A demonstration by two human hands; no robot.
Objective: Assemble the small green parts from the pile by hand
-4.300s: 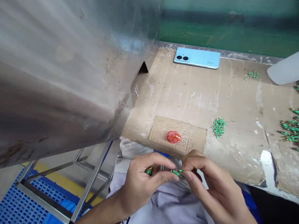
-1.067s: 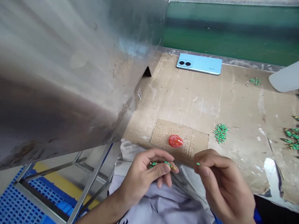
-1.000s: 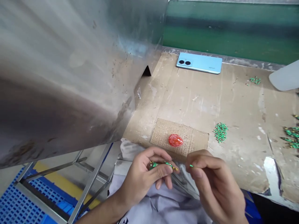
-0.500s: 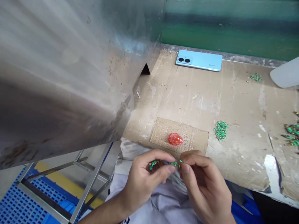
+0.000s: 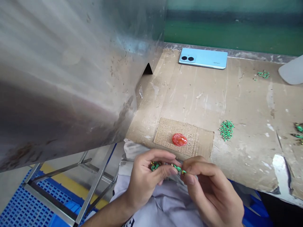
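Observation:
My left hand (image 5: 148,181) is curled closed just below the table's front edge, gripping a small bunch of green and gold pieces (image 5: 155,165) between thumb and fingers. My right hand (image 5: 210,192) is beside it, its thumb and forefinger pinched on a tiny green piece (image 5: 181,170) at the tip of that bunch. Both hands meet over my grey clothing (image 5: 163,208). Just beyond them a red blob (image 5: 179,139) sits on a small perforated cardboard pad (image 5: 201,142).
A large metal chute (image 5: 66,72) fills the left side, on a metal frame over blue crates (image 5: 21,208). On the cardboard-covered table (image 5: 208,94) lie a light-blue phone (image 5: 203,58), small heaps of green pieces (image 5: 226,129), and a white object (image 5: 292,70) at far right.
My right hand had drawn away to the right with a green piece pinched; it has come back to the left hand, and the fingertips now touch at the bunch.

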